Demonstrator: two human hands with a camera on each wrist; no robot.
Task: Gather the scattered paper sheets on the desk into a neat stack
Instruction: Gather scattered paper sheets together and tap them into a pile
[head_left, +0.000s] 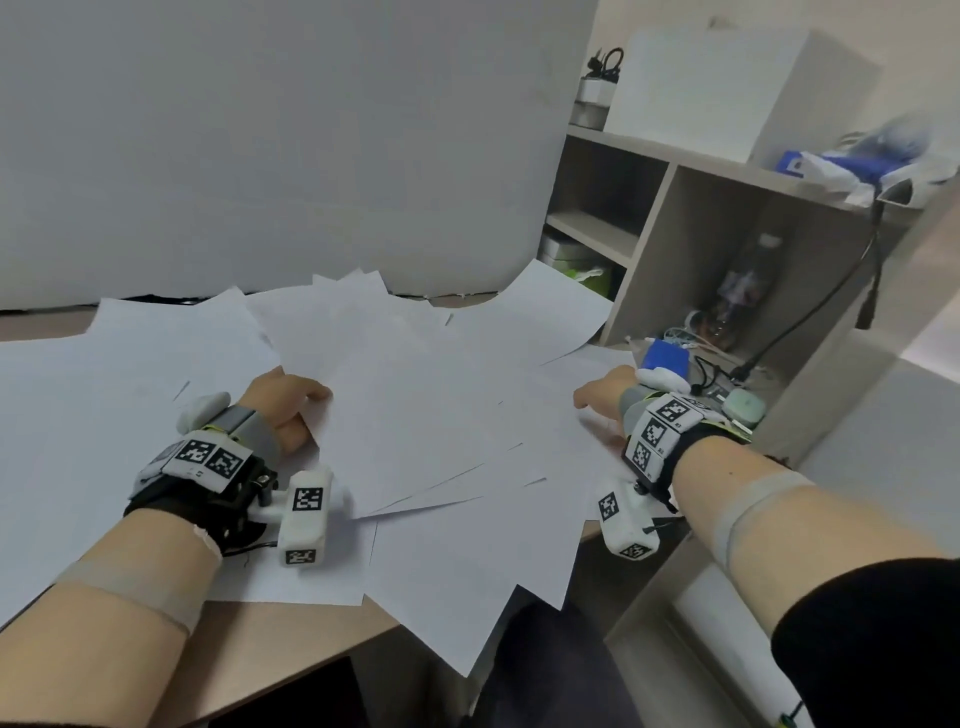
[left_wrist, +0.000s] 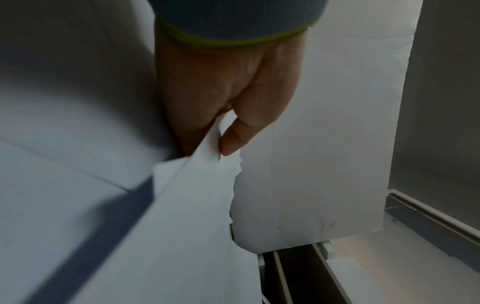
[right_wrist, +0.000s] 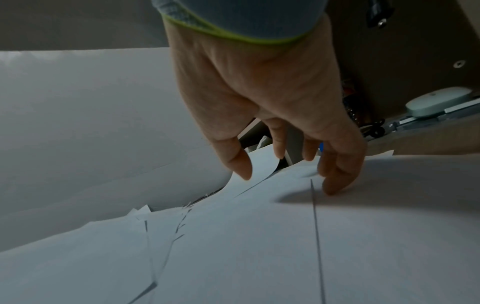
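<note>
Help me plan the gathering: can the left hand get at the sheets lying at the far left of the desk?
Probably yes. The left hand already pinches the edge of the middle sheets, and the far-left sheets lie flat beside it with nothing on them. It may need to let go first.

We see matt white paper sheets (head_left: 415, 374) at frame centre, smooth pale wood desk (head_left: 270, 644) lower left, matt beige laminate shelf (head_left: 675, 218) upper right.
</note>
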